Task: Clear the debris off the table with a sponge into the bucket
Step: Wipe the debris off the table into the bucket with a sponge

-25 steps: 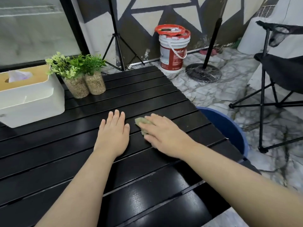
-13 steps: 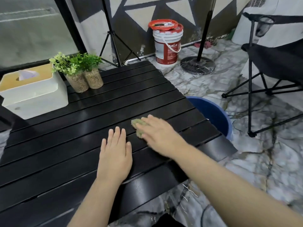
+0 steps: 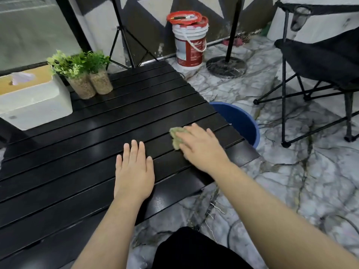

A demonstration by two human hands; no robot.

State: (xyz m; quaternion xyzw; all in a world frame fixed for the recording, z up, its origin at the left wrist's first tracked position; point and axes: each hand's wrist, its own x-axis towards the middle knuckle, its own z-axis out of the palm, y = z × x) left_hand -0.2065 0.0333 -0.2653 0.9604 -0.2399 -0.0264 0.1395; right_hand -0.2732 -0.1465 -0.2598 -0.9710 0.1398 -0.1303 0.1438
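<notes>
The small, worn yellow-green sponge [image 3: 177, 137] lies flat on the black slatted table [image 3: 77, 162], pinned under the fingers of my right hand [image 3: 200, 147]. Only its far-left part shows past my fingertips; what I see of it runs lengthwise across the slats, from its far end towards me, though most of it is hidden under my palm, so I cannot tell its full shape. My right hand is spread flat and presses down on the sponge rather than curling around it. I see no debris on the slats around it.

Just left of that hand and a little nearer to me, my left hand [image 3: 134, 171] rests palm down on the table, fingers straight and together, holding nothing. The two hands are near each other but apart.

Beyond my right hand and to its right, past the table's edge, stands the round blue plastic bucket [image 3: 243, 123] on the marbled floor, partly hidden by the table corner. Nothing lies on the slats between the sponge and that edge.

Far ahead and left of my hands stand two small green plants in pebble-filled glasses [image 3: 90, 82], touching each other, and beside them a white tissue box with a tan lid [image 3: 33, 101]. Off the table, a white paint pail with a red lid [image 3: 189, 41] sits by the wall, and a black folding chair [image 3: 318, 61] stands to the right.
</notes>
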